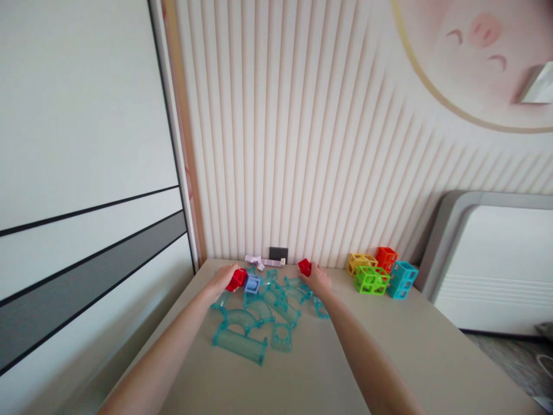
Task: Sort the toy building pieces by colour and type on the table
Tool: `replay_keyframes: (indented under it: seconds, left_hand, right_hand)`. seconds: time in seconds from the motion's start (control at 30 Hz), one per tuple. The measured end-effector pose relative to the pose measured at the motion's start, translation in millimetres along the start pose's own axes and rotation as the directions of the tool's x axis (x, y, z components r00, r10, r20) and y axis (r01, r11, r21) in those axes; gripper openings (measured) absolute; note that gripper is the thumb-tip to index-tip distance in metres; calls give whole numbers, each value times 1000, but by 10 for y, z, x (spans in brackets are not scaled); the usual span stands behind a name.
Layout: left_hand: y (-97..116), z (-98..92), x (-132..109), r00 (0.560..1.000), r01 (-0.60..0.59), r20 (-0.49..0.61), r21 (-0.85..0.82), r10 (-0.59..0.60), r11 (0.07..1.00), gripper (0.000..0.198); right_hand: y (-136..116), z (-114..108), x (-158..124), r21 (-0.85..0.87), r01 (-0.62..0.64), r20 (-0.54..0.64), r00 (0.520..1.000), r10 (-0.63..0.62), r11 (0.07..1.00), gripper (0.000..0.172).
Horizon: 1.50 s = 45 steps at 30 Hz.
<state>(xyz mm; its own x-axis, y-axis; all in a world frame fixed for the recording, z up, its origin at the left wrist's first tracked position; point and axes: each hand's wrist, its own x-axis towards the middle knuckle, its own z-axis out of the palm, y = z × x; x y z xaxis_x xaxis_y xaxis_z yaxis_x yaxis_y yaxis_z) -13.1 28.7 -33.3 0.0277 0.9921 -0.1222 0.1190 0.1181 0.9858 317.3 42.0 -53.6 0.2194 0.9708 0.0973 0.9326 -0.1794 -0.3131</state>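
Forearms flanking teal tubes; left hand gripping red block, right hand red piece.

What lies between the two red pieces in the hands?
Head view: a small blue block beside the left red piece, then clear teal tube pieces up to the right red piece.
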Motion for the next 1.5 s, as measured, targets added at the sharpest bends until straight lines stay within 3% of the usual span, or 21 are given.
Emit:
replay_keyframes:
  seconds: [0.2,0.43,0.8,1.13,1.23,1.33,1.4,1.5]
  left_hand:
    - [-51,-5,0,999,33,17,-70,-32,997,38]
    - [-118,-1,-51,1000,-16,-4,-121,15,992,40]
    - [-266,-10,-19,988,-106,-106,42,110,994,38]
    - [-255,-20,-74,987,-144,-66,17,145,989,40]
    - [-239,-20,-74,983,-169,-69,-8,168,986,40]
    - [-207,5,-81,979,-197,-62,-30,195,980,37]
    - [-183,27,-95,976,-216,-54,-47,213,975,36]
    - [-159,48,-122,969,-243,-68,-68,239,968,34]
  right_hand:
    - [-23,64,21,11,-21,-7,1000,21,1000,43]
    - [-32,51,-18,42,-34,-71,997,37,999,37]
    - [-51,52,-56,138,0,-187,982,26,990,43]
    - [-178,-25,-127,325,96,-295,955,4,941,47]
    - [-401,-30,-288,452,254,-306,945,-119,855,49]
    - [-707,20,-534,685,459,-279,883,-378,566,50]
    - [-903,83,-689,740,519,-272,813,-515,428,46]
    - [-1102,205,-822,767,534,-267,771,-579,356,41]
